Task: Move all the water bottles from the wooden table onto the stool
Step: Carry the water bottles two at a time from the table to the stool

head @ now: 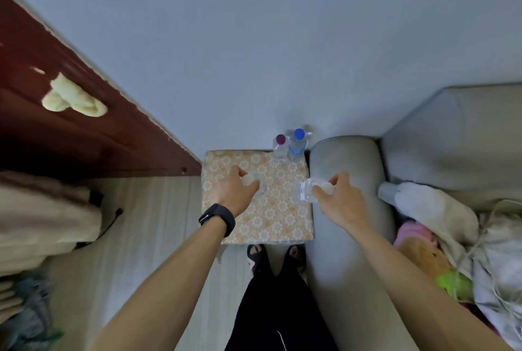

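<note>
The person stands at the near edge of the stool [271, 217] and holds one bottle in each hand. The left hand [234, 192] is curled from above around the top of a white-capped bottle [261, 189], over the left half of the stool. The right hand [341, 198] grips in the same way the red-labelled bottle [306, 191], just at the right edge of the stool, beside the grey sofa arm [347, 158]. I cannot tell if either bottle already touches the flowered cover.

I think the right side is the risky one. If the red-labelled bottle is put down so near the edge, part of its base may stand over nothing, and it can tip into the gap by the sofa arm. Both bottles are held only near the cap, so they can swing and land tilted. The cover looks soft, which would not help. A careless push toward the far right corner could also knock over the two bottles standing there close together.

I count four bottles: the purple-capped bottle [280, 147] and the blue-capped bottle [297, 145] at that corner, and two in the hands. There is one stool. On the part of the wooden table [70, 130] that I see lies one yellow cloth [73, 99] and no bottle.
</note>
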